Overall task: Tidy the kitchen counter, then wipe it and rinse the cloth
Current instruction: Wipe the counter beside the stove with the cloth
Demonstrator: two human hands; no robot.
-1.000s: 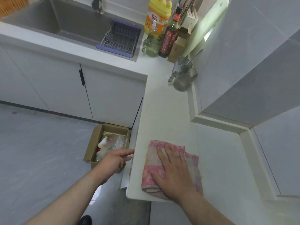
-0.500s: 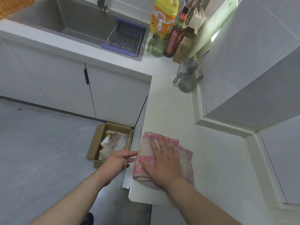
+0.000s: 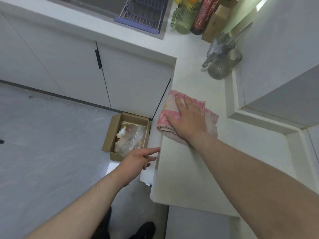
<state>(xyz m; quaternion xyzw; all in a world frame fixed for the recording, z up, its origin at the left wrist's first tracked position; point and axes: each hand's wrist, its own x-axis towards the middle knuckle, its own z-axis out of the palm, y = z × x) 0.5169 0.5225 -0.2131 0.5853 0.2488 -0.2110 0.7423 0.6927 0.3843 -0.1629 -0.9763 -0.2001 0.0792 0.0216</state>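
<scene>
Right hand (image 3: pixel 188 119), fingers flat, presses the folded cloth (image 3: pixel 164 116), lying longways across the counter (image 3: pixel 189 173).

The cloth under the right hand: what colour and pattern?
Pink and cream bands on the cloth, seen in the head view.

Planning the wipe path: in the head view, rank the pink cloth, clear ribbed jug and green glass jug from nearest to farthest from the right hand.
1. pink cloth: pressed flat under the right hand, at the left edge of the counter.
2. clear ribbed jug: ahead, to the right.
3. green glass jug: farthest back, in the corner.
</scene>
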